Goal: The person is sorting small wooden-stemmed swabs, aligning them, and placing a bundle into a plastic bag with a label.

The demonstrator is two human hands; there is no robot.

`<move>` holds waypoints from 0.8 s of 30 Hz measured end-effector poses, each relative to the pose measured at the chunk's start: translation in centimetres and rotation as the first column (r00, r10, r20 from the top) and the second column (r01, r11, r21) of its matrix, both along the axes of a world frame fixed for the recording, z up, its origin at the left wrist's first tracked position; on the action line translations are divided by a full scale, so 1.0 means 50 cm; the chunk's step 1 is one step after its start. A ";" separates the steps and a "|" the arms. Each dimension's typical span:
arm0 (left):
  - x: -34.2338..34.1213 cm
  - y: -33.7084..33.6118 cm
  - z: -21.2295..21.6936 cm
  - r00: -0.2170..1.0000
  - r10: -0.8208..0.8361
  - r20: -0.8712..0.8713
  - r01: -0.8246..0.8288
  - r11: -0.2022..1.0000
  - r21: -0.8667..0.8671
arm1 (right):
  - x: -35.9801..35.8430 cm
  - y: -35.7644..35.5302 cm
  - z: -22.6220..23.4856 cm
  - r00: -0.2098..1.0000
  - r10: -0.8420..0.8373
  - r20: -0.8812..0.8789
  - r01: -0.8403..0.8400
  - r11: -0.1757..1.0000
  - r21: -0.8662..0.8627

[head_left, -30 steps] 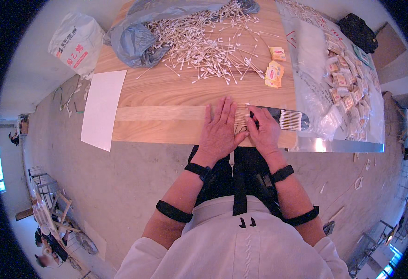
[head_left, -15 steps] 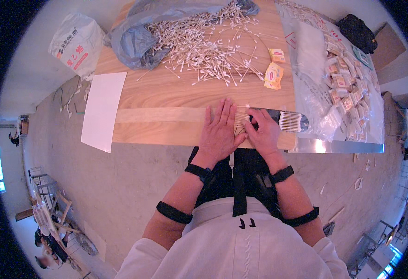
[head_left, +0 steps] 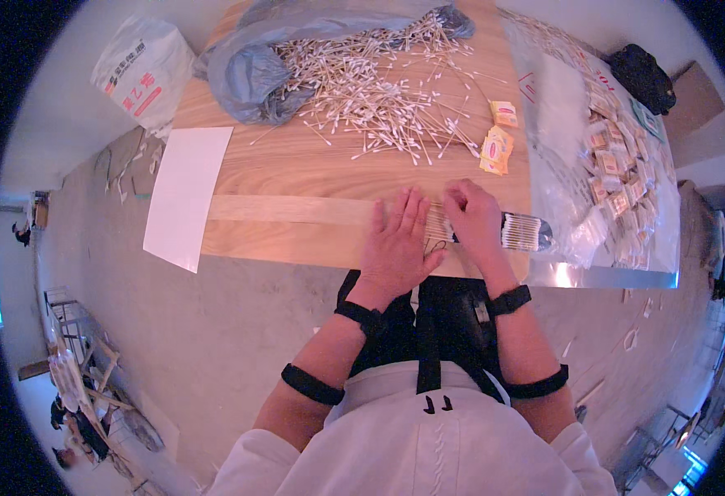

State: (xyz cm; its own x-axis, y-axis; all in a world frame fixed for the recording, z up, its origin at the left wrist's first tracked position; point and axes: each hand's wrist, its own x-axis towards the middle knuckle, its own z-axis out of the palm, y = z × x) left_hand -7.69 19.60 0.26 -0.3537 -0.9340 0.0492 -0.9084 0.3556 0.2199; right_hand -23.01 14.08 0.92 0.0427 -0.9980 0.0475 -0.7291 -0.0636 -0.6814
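A row of white cotton swabs lies at the near edge of the wooden table. My left hand lies flat, fingers together, on the left end of that row. My right hand presses down on its middle, fingers curled over the swabs; the row's right end sticks out beyond it. A big loose heap of cotton swabs spreads over the far part of the table, spilling from a grey plastic bag.
Small yellow packets lie near the heap. A clear plastic sheet with several filled packets covers the table's right side. A white paper sheet hangs over the left edge. A white sack and a black bag are beyond the table.
Both hands stay on the swab row; the right hand has shifted slightly along it. Nothing else moved.
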 end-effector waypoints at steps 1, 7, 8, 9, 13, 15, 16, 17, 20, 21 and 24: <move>-0.001 -0.001 0.000 1.000 -0.004 -0.008 0.004 1.000 -0.007 | 0.003 -0.018 -0.002 0.999 -0.007 -0.048 0.007 1.000 -0.014; -0.007 -0.005 0.009 1.000 0.000 -0.027 0.000 1.000 -0.003 | 0.048 -0.108 -0.019 0.987 -0.046 -0.153 0.042 0.999 -0.027; -0.006 -0.006 0.008 1.000 0.001 -0.010 -0.001 1.000 -0.013 | 0.052 -0.112 -0.018 0.985 -0.058 -0.164 0.051 0.998 -0.044; -0.007 -0.006 0.008 1.000 0.000 -0.028 -0.001 1.000 -0.010 | 0.053 -0.115 -0.017 0.982 -0.071 -0.174 0.062 0.996 -0.060; -0.004 -0.004 0.002 0.991 0.005 -0.135 -0.003 1.000 0.010 | 0.047 -0.113 0.001 0.984 -0.052 -0.170 0.055 0.998 0.013; -0.005 -0.002 -0.003 0.985 0.003 -0.171 0.000 1.000 0.014 | 0.030 -0.100 -0.011 0.988 -0.063 -0.141 0.065 0.998 0.007; -0.003 -0.002 -0.001 0.986 0.000 -0.167 0.002 1.000 0.012 | 0.021 -0.094 -0.013 0.990 -0.068 -0.126 0.069 0.998 0.003; -0.001 -0.001 0.000 0.987 -0.003 -0.162 0.004 1.000 0.011 | 0.008 -0.087 -0.013 0.992 -0.013 -0.128 0.019 0.999 0.040; 0.002 -0.002 -0.001 0.980 -0.012 -0.199 0.011 1.000 -0.005 | -0.023 -0.079 -0.003 0.993 0.102 -0.059 -0.095 0.990 0.106; 0.003 -0.001 -0.001 0.979 -0.009 -0.202 0.006 1.000 -0.014 | -0.027 -0.082 -0.001 0.994 0.111 0.010 -0.111 0.989 0.098; 0.000 -0.004 0.004 0.979 -0.009 -0.202 0.004 1.000 -0.027 | -0.021 -0.113 0.006 0.997 -0.013 0.077 0.012 1.000 0.022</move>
